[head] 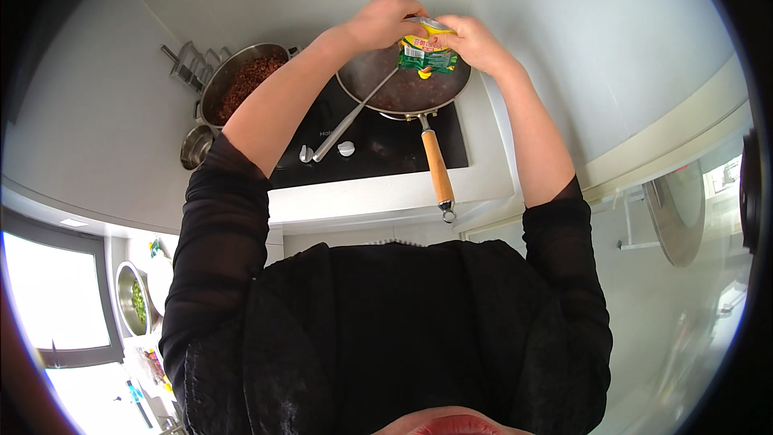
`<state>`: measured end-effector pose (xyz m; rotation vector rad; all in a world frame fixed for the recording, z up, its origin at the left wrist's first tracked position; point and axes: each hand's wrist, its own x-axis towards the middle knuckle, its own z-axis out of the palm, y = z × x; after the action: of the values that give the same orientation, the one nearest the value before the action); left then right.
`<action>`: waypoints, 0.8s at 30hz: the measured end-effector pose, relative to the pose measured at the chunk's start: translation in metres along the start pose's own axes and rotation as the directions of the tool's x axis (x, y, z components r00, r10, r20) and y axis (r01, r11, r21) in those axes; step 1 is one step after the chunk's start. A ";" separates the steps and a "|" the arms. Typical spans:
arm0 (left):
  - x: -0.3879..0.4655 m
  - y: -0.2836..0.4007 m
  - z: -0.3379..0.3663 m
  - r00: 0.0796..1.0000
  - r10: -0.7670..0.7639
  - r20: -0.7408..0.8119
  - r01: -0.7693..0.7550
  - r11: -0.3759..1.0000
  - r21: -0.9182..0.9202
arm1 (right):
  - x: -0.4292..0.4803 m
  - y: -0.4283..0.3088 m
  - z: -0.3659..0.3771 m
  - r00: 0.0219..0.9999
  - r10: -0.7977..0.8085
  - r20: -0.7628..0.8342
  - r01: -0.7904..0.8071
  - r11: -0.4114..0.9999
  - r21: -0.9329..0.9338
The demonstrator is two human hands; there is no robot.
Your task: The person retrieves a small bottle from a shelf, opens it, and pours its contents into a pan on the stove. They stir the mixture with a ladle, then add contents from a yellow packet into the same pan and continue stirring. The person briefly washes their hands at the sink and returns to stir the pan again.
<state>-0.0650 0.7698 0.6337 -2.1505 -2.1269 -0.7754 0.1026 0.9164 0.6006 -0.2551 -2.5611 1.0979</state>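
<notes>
Between both hands, a green and yellow foil seasoning pouch [427,55] is held above a steaming wok [368,81]. My left hand [395,18] grips its upper left edge, and my right hand [468,39] pinches the right side. The pouch bears writing and a barcode. Dark, reddish food lies in the wok, partly veiled by steam. A long metal utensil handle [347,124] leans over the wok's near rim; its working end is hidden. The wok's wooden handle [437,166] points towards me over the counter's front edge.
The wok stands on a black gas hob [386,154] with two knobs. To its left are a metal pot [210,93] of dark red minced food, a small steel bowl [197,146] and a metal rack [192,66]. Chopped greens fill a steel basin [125,296] far left.
</notes>
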 end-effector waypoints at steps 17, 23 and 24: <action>0.011 -0.011 0.026 0.919 0.327 -0.221 -0.205 0.873 0.442 | 0.017 0.021 0.031 0.713 -0.576 -0.399 0.253 0.743 -0.620; 0.007 -0.019 0.018 0.985 -0.043 -0.167 0.049 0.998 0.031 | 0.016 0.030 0.033 0.654 -0.602 -0.458 0.318 0.768 -0.556; 0.007 -0.019 0.017 0.988 -0.116 -0.105 0.120 0.992 0.037 | 0.016 0.031 0.034 0.655 -0.603 -0.455 0.314 0.765 -0.562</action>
<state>-0.0774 0.7836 0.6155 -1.9338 -2.2136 -0.8211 0.0756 0.9197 0.5604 -0.0192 -2.0336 0.1579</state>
